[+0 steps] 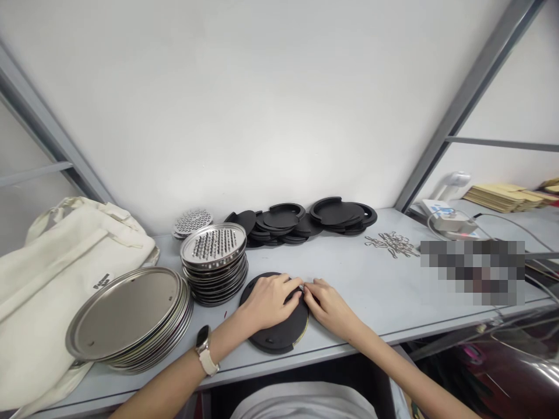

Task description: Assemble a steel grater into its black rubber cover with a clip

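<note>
A black round disc [279, 339] lies flat on the table in front of me, with a thin yellowish line along its lower right edge. My left hand [271, 299] rests over it, fingers bent and thumb pressed toward its right rim. At that same rim my right hand [325, 305] is closed in a pinch, its fingertips meeting those of the left. Something small and pale may be between the fingertips, but it is too small to make out. To the left stands a stack of round metal grater plates [213, 247] with raised teeth.
Larger round metal plates [126, 314] are stacked at the left, beside a cream cloth bag [65, 262]. Black discs and rings [279, 218] lie along the wall. Small bent wire pieces [393, 244] form a pile at the right, near a white box [452, 221] with cables.
</note>
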`<state>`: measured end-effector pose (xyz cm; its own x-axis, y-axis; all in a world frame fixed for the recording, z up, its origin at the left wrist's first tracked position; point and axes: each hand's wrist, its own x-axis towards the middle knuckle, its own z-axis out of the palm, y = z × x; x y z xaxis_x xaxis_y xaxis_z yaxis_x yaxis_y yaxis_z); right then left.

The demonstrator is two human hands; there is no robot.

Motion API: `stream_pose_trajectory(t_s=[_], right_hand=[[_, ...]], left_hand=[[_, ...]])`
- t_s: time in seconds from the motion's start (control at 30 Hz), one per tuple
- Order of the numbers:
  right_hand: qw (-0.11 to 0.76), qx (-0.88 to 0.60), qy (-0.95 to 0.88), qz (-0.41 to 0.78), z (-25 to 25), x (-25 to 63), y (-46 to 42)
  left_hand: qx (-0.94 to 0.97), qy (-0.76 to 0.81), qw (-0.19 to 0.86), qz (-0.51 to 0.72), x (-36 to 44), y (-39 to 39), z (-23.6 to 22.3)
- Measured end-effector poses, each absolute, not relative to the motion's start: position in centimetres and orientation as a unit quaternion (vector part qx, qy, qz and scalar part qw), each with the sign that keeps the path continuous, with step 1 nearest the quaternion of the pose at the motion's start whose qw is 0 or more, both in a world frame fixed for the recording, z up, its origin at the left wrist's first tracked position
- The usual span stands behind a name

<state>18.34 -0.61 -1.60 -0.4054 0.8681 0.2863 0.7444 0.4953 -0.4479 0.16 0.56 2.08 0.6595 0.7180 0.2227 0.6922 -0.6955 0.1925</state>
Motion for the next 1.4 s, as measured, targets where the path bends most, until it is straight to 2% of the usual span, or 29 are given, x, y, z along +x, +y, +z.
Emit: stream_pose_trajectory(t_s=[1.4], right_hand=[[0.257,-0.464,-0.84,0.115,-2.14,18.49,-0.36]], left_hand=[[0.908,0.392,0.057,0.136,0.27,0.57,2.03]])
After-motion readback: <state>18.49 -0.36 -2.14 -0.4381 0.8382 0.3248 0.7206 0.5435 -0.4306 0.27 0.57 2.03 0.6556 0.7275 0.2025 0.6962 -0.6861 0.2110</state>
